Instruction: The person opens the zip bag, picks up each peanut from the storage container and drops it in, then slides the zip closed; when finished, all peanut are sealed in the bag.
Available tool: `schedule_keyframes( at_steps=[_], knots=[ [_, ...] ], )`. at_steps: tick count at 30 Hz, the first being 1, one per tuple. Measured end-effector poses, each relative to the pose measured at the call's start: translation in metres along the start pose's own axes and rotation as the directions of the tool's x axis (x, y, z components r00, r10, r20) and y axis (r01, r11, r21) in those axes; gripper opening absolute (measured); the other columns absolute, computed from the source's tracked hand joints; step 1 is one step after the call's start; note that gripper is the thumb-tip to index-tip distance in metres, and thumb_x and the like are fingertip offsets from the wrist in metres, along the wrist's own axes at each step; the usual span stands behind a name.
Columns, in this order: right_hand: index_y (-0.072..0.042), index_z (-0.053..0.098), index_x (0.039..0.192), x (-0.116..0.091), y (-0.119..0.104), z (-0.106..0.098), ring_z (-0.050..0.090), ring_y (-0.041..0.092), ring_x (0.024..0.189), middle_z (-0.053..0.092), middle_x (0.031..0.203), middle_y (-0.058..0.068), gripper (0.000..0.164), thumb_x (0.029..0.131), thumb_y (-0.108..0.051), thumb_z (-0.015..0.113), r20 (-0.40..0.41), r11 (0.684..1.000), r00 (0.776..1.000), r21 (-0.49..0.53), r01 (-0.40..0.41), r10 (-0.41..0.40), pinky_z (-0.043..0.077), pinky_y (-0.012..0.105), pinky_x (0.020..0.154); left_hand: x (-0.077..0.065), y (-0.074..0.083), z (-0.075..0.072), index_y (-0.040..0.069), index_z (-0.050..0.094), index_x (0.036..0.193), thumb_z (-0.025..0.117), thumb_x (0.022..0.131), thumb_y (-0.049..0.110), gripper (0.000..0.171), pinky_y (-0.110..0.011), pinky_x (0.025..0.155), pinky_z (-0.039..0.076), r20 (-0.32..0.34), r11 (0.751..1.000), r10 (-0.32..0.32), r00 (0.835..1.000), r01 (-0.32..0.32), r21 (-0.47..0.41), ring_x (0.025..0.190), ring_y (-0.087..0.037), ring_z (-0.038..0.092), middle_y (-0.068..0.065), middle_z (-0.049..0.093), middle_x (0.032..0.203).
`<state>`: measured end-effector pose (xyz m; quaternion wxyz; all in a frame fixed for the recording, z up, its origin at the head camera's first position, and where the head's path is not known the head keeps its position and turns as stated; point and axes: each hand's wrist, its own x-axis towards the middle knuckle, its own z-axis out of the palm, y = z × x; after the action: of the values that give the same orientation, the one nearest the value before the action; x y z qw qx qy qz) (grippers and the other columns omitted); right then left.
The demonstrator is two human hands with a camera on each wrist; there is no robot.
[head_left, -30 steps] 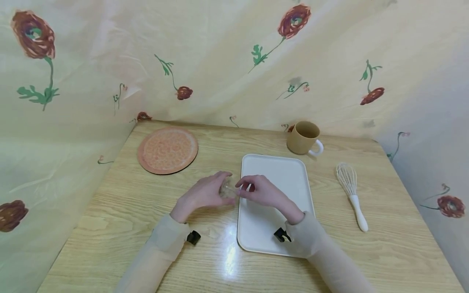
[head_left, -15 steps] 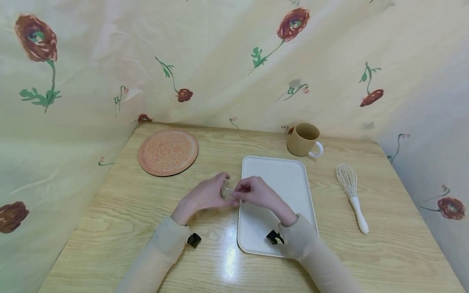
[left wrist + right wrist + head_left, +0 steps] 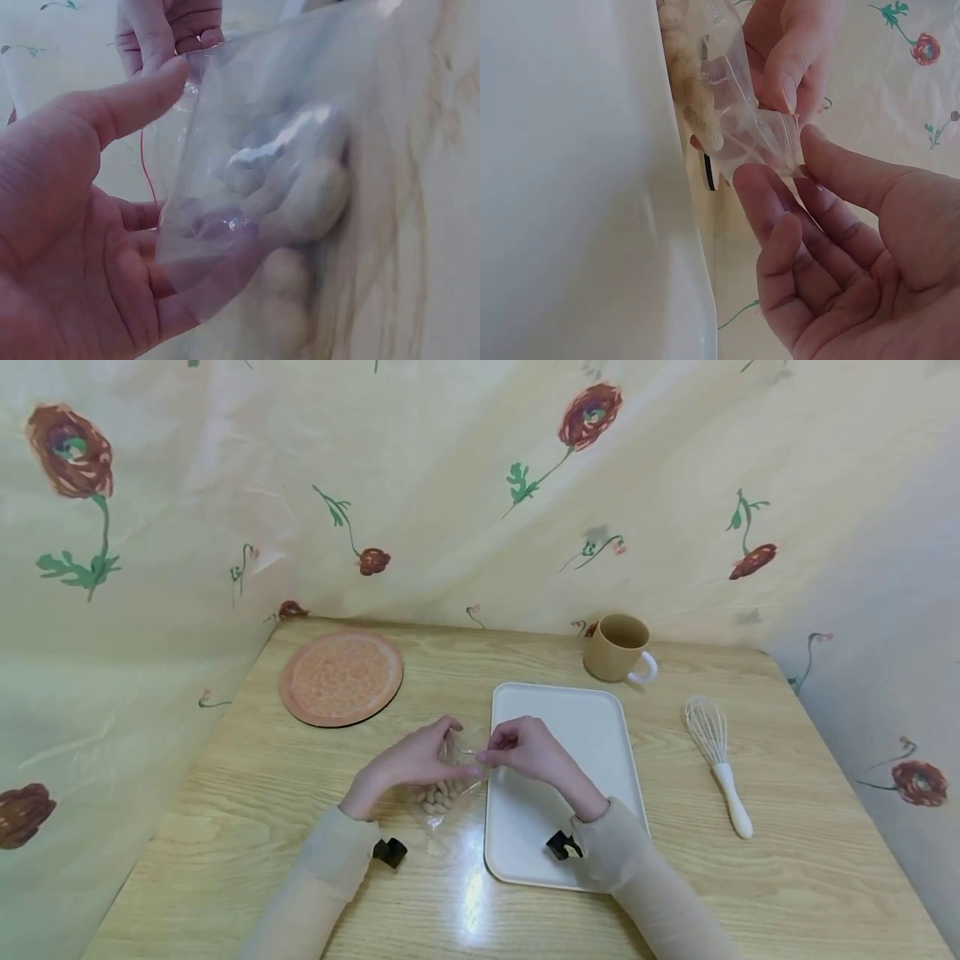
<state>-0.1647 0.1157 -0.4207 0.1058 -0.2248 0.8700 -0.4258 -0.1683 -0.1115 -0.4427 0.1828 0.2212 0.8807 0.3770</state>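
Observation:
A clear plastic bag (image 3: 217, 127) with a thin red line near its mouth holds several pale tan lumps that look like peanuts in their shells (image 3: 441, 796). My left hand (image 3: 416, 762) holds the bag near its mouth, thumb along the edge and fingers spread behind the plastic. From the other side my right hand (image 3: 531, 750) pinches a corner of the mouth between thumb and index finger, its other fingers loosely curled. In the head view the filled part hangs below the left hand, left of the white tray (image 3: 558, 714). The left palm hides some of it there.
On the table's back left lies a round pink-orange mat (image 3: 342, 678). A tan mug (image 3: 617, 647) with a white handle stands behind the tray. A white-handled whisk (image 3: 718, 764) lies to the right. Patterned cloth (image 3: 420, 485) hangs behind the table.
The bag's filled part has come into sight below my left hand, where only clear plastic between the hands showed before. My right fingers have closed on the bag's edge.

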Motion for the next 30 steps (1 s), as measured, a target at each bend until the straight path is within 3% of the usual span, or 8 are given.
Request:
schedule_keyframes(
  at_steps=[5,11,15,18,25,30],
  knots=[
    [-0.007,0.069,0.071,-0.0008,-0.0002,-0.0003,0.055,0.009,0.059,0.065,0.066,-0.003,0.020,0.082,-0.016,0.083,-0.037,0.999,0.999,0.025,-0.021,0.022,0.044,0.024,0.055,-0.0019,0.0015,-0.0041,-0.002,0.041,0.142,0.078,0.086,0.040,0.079,-0.038,0.083,0.052,0.020,0.993,-0.011,1.000,0.013,-0.114,0.095,-0.021,0.062,-0.013,0.063,0.114],
    [-0.008,0.067,0.072,0.0000,0.0043,0.0018,0.056,0.008,0.060,0.064,0.068,-0.004,0.020,0.081,-0.014,0.084,-0.054,0.998,0.998,0.052,0.029,-0.026,0.045,0.023,0.053,-0.0017,0.0012,-0.0076,-0.008,0.042,0.135,0.078,0.088,0.022,0.067,-0.034,0.072,0.055,0.066,0.949,-0.030,0.997,0.049,-0.312,0.074,-0.021,0.067,-0.011,0.067,0.095],
    [-0.007,0.066,0.074,0.0006,0.0045,0.0020,0.061,0.009,0.064,0.068,0.073,-0.002,0.019,0.082,-0.012,0.082,-0.057,0.995,0.998,0.094,0.027,-0.021,0.048,0.024,0.057,-0.0005,0.0021,-0.0097,-0.006,0.053,0.123,0.078,0.087,0.023,0.052,-0.034,0.075,0.054,0.042,0.955,-0.037,0.998,0.047,-0.292,0.086,-0.022,0.067,-0.011,0.067,0.099],
    [-0.005,0.065,0.076,0.0006,0.0050,0.0031,0.065,0.011,0.068,0.070,0.077,0.002,0.018,0.084,-0.010,0.081,-0.050,0.989,0.998,0.150,-0.018,0.026,0.051,0.024,0.060,-0.0007,0.0037,-0.0093,-0.003,0.058,0.115,0.078,0.087,0.024,0.044,-0.035,0.079,0.054,0.014,0.961,-0.051,0.999,0.053,-0.271,0.095,-0.023,0.066,-0.013,0.068,0.104],
    [-0.001,0.061,0.079,0.0018,0.0049,0.0064,0.067,0.017,0.068,0.071,0.077,0.007,0.017,0.086,-0.005,0.077,-0.034,0.957,0.994,0.276,-0.094,0.108,0.056,0.039,0.067,0.0008,0.0035,-0.0089,-0.002,0.056,0.106,0.077,0.089,0.022,0.036,-0.032,0.064,0.053,0.015,0.935,-0.047,0.999,0.050,-0.351,0.074,-0.022,0.068,-0.012,0.072,0.092],
    [0.002,0.060,0.081,0.0026,0.0042,0.0074,0.070,0.023,0.072,0.073,0.079,0.011,0.016,0.087,-0.001,0.075,-0.052,0.943,0.993,0.324,-0.081,0.103,0.057,0.043,0.070,0.0030,0.0010,-0.0090,0.000,0.060,0.103,0.075,0.090,0.020,0.028,-0.031,0.068,0.055,-0.017,0.939,0.008,1.000,-0.013,-0.345,0.079,-0.019,0.069,-0.010,0.072,0.093]
  ],
)
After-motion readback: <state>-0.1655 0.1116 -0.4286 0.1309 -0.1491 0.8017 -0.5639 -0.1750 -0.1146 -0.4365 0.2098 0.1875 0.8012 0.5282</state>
